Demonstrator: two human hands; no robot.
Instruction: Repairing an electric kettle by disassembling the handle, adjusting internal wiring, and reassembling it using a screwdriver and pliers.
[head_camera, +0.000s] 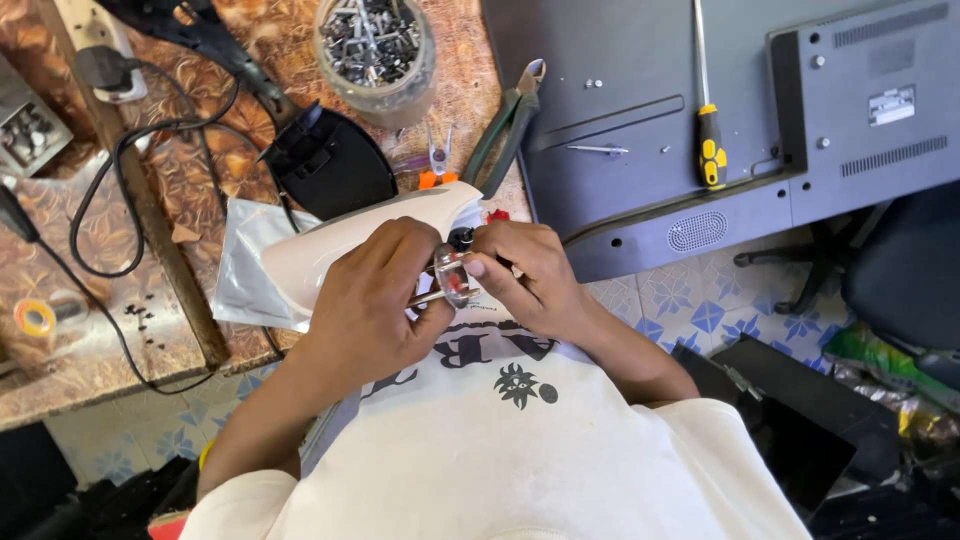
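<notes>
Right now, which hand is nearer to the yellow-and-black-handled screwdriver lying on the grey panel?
Right. The right hand is below and left of the yellow-and-black-handled screwdriver, apart from it, pinching a small clear part. The left hand is farther left, around a white plastic casing.

The scene is bright and evenly lit by soft daylight, with no hard shadows anywhere. The white shirt at 6 o'clock is the brightest area and nearly washes out, losing its folds. A mild sheen lies on the patterned tabletop at 10 o'clock and on the grey panel at 1 o'clock. Dark corners at 4 and 8 o'clock swallow detail. The centre is sharp, while the hands show slight motion softness. Wide-angle distortion bends straight lines towards the edges, most visibly at 2 o'clock.
</notes>
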